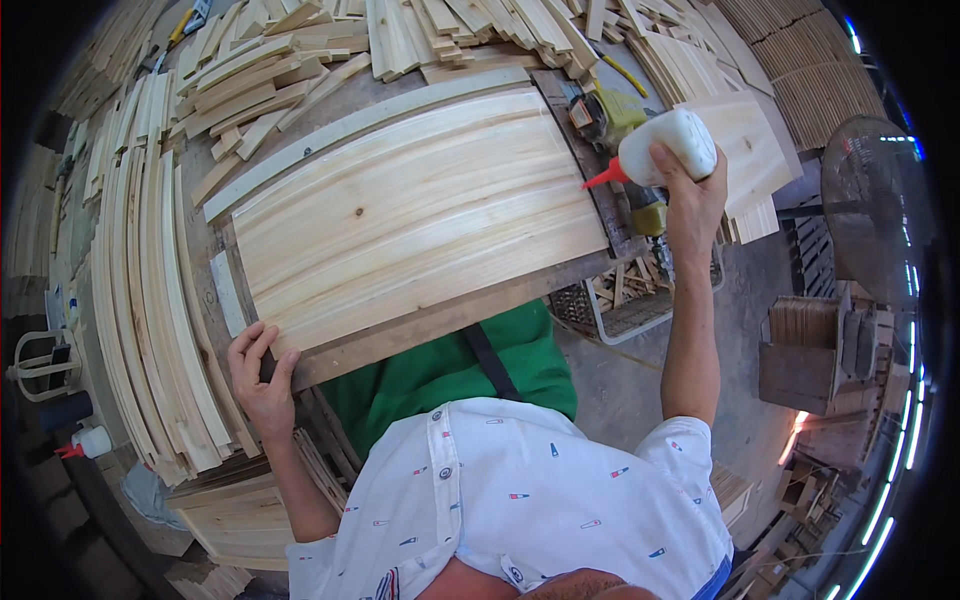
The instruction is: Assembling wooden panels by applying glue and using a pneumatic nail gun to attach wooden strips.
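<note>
White bottle [685, 140] fills the right hand [693, 200], upper right, gluing seemingly unfinished on the central panel [430, 205], at whose lower-left corner the left hand [262, 385] rests, fingers parted.

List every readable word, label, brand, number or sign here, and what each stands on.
No text reads clearly.
Pale patch on the yellow-green power tool: too small and blurred.
White plastic bottle with a red nozzle, in the right hand: no lettering discernible.

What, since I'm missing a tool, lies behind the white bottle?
Yellow-green tool parts show past the white bottle in the right hand; whether they join behind it can't be seen.
</note>
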{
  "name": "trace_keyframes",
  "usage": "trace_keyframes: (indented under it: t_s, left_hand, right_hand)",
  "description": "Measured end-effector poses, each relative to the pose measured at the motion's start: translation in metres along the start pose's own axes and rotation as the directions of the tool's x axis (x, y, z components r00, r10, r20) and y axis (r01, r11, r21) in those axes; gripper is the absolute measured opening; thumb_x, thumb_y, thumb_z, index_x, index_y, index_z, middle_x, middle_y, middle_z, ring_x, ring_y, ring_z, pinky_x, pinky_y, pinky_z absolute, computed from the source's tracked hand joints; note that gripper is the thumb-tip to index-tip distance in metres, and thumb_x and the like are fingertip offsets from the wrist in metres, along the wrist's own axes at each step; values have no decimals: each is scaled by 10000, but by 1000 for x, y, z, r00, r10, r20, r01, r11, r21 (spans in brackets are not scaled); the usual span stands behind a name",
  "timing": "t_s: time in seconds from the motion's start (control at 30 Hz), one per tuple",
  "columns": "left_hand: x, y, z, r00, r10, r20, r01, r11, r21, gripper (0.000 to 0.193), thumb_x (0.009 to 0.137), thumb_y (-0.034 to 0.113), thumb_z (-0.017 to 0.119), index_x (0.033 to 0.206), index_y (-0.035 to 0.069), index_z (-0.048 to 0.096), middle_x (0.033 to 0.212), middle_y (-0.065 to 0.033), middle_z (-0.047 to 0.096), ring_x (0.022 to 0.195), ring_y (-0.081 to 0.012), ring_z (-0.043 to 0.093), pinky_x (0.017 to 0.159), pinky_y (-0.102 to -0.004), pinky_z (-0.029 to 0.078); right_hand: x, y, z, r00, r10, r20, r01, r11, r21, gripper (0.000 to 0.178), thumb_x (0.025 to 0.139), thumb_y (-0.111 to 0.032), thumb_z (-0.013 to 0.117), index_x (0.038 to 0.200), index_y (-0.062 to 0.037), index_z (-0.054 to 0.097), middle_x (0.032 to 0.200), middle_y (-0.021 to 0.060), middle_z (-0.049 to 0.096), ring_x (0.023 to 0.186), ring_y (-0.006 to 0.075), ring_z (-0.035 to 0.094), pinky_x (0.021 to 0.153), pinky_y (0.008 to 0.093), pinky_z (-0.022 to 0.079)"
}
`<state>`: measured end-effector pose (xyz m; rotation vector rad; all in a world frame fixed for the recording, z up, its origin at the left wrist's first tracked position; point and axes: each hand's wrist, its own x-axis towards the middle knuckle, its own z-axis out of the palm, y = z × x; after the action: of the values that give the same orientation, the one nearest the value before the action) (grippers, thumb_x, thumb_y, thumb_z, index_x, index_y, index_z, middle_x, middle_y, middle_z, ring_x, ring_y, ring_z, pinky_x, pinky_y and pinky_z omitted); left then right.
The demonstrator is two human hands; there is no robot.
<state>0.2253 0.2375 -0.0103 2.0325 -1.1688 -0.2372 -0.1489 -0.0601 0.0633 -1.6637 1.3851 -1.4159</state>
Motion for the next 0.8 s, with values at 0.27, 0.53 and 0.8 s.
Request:
trace_keyframes:
  t_s: [0.27,0.53,0.8]
  left_hand:
    - [3,0,-1,1000,-1,-2,1,1000,8,384,715,28,769,1088,34,677,1180,-96,579,1126,-251,539,982,-353,419]
    - [5,-3,1,1000,23,-19,-24,998,-61,388,670,14,777,1042,25,670,1151,-111,590,1071,-267,572,927,-352,470]
    - [2,-3,-19,995,-55,83,74,969,-236,445,741,11,728,1174,35,625,1190,-117,593,1010,-245,616,888,-342,504]
  right_hand:
    - [-32,-26,-31,989,149,5,-149,987,-54,505,806,-155,776,1202,23,518,1072,90,617,993,158,594,869,302,487]
    - [-26,-49,45,919,162,361,-345,773,532,488,822,-70,707,1261,6,507,1126,120,640,1042,219,628,901,352,517]
    - [-56,-88,241,765,-28,643,-451,690,566,531,801,-103,750,1243,-12,471,1100,105,605,975,202,637,766,341,582]
